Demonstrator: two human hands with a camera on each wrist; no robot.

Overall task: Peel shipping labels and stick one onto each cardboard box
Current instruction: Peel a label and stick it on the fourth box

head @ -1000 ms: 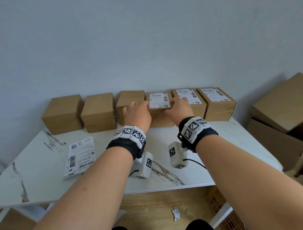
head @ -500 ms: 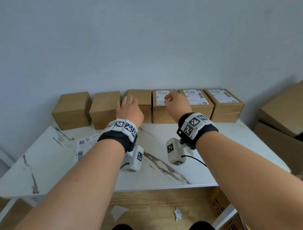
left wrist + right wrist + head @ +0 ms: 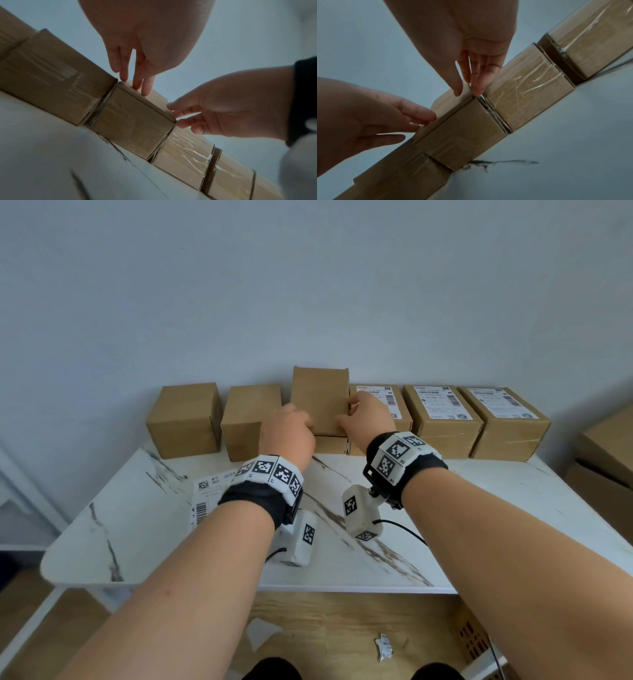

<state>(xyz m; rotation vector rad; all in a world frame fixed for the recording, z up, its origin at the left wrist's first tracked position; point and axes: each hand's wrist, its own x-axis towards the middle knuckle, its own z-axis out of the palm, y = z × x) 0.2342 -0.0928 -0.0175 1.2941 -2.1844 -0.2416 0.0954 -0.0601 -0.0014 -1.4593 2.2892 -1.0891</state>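
Note:
Six brown cardboard boxes stand in a row at the back of the white marble table [image 3: 479, 508]. The three on the right carry white labels [image 3: 442, 402]. The third box from the left [image 3: 320, 400] is bare and tipped toward me, its far edge raised above its neighbours. My left hand [image 3: 291, 422] grips its left side and my right hand [image 3: 359, 412] its right side. In the left wrist view my left fingertips [image 3: 137, 83] sit on the box [image 3: 133, 121]. In the right wrist view my right thumb and fingers [image 3: 471, 86] pinch its right edge [image 3: 462, 129]. A label sheet [image 3: 205, 501] lies on the table, left of my left wrist.
Two bare boxes [image 3: 185, 419] stand left of the held one. Larger cardboard cartons [image 3: 603, 446] are stacked beyond the table's right end. A crumpled scrap of paper [image 3: 384, 645] and a pale sheet lie on the wooden floor under the table's front edge.
Both hands left the newly labelled fourth box and shifted left to the bare third box, which now tips up out of the row. The view has also shifted.

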